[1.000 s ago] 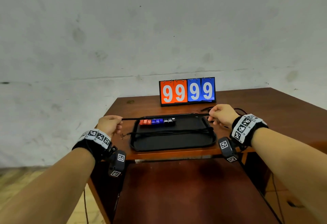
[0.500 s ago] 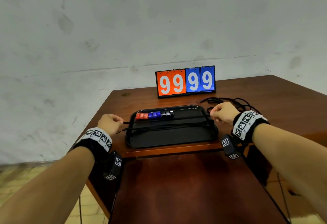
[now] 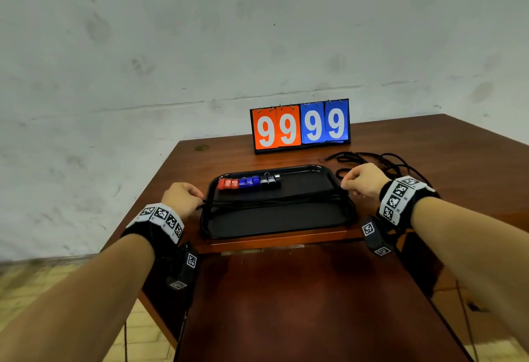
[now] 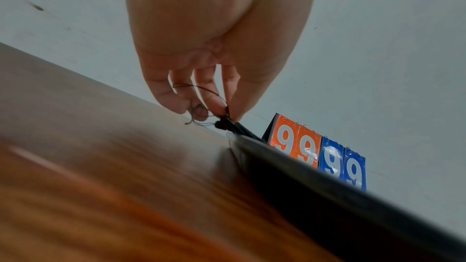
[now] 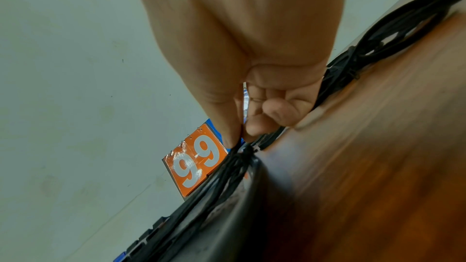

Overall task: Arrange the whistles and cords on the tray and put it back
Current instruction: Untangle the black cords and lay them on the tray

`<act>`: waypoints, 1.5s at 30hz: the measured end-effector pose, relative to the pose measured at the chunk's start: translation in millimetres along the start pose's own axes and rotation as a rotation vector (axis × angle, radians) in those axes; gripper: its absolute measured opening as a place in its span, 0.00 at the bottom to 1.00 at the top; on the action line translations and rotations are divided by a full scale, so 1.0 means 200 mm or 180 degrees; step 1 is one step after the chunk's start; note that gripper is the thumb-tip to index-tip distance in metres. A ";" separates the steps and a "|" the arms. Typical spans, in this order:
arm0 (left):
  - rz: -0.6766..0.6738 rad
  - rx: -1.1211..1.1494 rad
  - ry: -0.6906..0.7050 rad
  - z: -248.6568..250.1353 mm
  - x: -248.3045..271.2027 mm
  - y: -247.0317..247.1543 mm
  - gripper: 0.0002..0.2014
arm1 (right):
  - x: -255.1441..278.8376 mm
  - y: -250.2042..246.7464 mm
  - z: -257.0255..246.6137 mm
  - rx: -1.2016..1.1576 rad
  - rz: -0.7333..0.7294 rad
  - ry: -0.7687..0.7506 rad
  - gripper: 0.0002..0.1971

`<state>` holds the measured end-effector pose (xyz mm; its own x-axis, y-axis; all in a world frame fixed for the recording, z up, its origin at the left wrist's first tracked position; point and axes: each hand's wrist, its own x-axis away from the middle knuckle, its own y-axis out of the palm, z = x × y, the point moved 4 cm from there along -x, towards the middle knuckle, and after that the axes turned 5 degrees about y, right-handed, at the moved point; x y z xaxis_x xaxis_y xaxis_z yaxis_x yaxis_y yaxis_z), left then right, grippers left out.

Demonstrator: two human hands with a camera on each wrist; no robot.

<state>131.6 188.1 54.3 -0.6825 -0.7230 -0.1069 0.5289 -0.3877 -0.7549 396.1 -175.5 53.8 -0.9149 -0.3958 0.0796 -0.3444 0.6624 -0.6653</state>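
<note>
A thin black cord (image 3: 274, 200) stretches straight across my shallow black plastic tray (image 3: 274, 222), below a row of red, blue and black whistles (image 3: 248, 182). The tray sits on a brown wooden bench (image 3: 429, 144) by a grey wall. My left grip (image 3: 181, 198) pinches one cord end at the tray's left rim; my right grip (image 3: 362, 180) pinches the other at the right rim.

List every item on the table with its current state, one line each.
Tray: flat on the table.
Whistles: lined up at the tray's far edge.
Stretched cord: held across the tray.
Loose cords: heaped right of the tray.
Left hand: pinches one cord end.
Right hand: pinches the other.
Scoreboard: upright, 99-99.
</note>
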 end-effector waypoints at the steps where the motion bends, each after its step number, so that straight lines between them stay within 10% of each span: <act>1: 0.0016 0.0013 -0.0002 0.00 0.00 0.00 0.06 | 0.00 0.00 -0.01 0.0042 -0.0021 -0.0036 0.03; 23: -0.0869 -0.0950 0.0625 0.09 -0.03 0.14 0.11 | 0.04 0.18 -0.21 0.2797 -0.0633 -0.1078 0.20; 45: -0.0509 -0.0938 0.0736 0.44 0.06 0.14 0.03 | 0.03 -0.03 -0.17 0.1194 -0.0113 -0.0957 0.13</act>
<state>181.9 118.5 88.4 -0.8576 -0.5063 -0.0903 0.2625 -0.2800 -0.9234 385.1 -159.1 83.5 -0.7835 -0.6170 -0.0741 -0.2240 0.3917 -0.8924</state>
